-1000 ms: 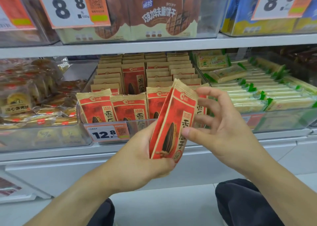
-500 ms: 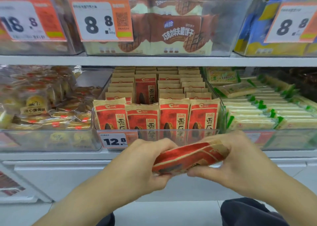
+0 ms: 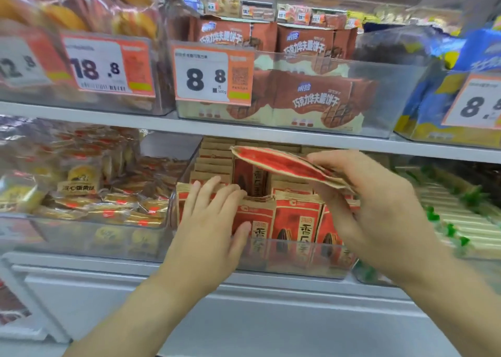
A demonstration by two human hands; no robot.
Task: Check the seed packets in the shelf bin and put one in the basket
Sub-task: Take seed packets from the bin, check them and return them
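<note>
While the left hand (image 3: 214, 221) is resting flat-fingered, grip released, on the front row of seed packets (image 3: 298, 221), the right hand (image 3: 379, 207) is pinching one red packet (image 3: 279, 163) flat above the clear bin (image 3: 298, 259) at the shelf's front edge. To check well, I judge the left fingers should be tipping packets forward one at a time, without creasing them. Behind the front row, more brown-topped packets are standing upright, filling the bin toward the shelf's back. No basket is showing in view.
</note>
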